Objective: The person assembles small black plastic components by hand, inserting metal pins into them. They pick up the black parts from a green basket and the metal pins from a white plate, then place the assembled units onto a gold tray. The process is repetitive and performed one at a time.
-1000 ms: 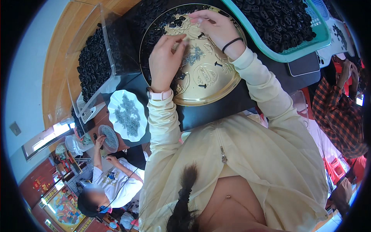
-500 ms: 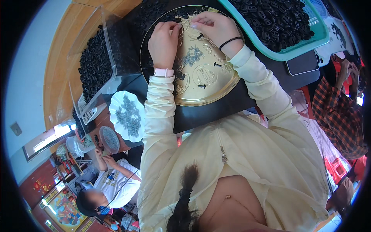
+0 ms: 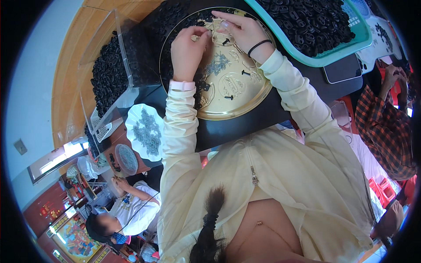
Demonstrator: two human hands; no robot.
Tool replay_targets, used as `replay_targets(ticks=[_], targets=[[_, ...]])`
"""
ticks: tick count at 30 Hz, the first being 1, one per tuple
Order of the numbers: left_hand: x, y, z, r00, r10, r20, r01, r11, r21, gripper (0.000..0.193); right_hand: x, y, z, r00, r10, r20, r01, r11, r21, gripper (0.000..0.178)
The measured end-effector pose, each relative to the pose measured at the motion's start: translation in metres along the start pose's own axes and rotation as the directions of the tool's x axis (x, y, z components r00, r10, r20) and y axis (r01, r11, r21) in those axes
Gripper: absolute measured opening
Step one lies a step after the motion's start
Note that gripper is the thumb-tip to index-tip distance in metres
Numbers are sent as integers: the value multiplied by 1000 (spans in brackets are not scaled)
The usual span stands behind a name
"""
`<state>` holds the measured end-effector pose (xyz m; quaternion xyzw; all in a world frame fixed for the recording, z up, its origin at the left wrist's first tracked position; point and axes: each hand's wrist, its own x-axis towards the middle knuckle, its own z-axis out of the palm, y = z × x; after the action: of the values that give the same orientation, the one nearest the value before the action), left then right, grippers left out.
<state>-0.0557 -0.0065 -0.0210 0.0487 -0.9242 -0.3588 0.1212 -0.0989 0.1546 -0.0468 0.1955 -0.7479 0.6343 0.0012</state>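
Over the far part of a round gold tray (image 3: pixel 258 97), my left hand (image 3: pixel 187 50) is closed, thumb and fingertips pinched together. What lies in the pinch is too small to make out. My right hand (image 3: pixel 246 37) hovers just beside it, forefinger stretched out and thumb apart, with nothing visible held. Between my wrists, a small heap of thin silvery metal pieces (image 3: pixel 218 64) rests on the tray. Black T-shaped plastic pieces (image 3: pixel 229 97) lie scattered nearer me. More small black parts (image 3: pixel 202 85) line the tray's left side, partly hidden by my left hand.
A clear plastic bin (image 3: pixel 130 74) of black parts stands left. A teal basket (image 3: pixel 302 61) heaped with black two-holed pieces is at the far right, near a phone-like dark slab (image 3: pixel 343 70). A white scalloped dish (image 3: pixel 130 125) holds silvery pieces. Other people (image 3: pixel 136 206) sit on both sides.
My right forefinger has straightened and its fingertips have opened away from the thumb. My left hand stays pinched, shifted slightly. The pieces on the tray look the same.
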Motion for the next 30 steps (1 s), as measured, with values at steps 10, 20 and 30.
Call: replay_targets(ticks=[10,20,30], targets=[[-12,17,-6,983,-140,122,180,879,-442,25,1,3,-1,997,28,79,-27,1000,-2,25],[-25,-8,-10,950,286,122,-299,949,103,18,2,-5,-5,985,168,50,-174,972,160,23],[-25,-2,0,931,357,83,-366,908,205,10,3,20,2,992,112,67,-117,989,90,20]])
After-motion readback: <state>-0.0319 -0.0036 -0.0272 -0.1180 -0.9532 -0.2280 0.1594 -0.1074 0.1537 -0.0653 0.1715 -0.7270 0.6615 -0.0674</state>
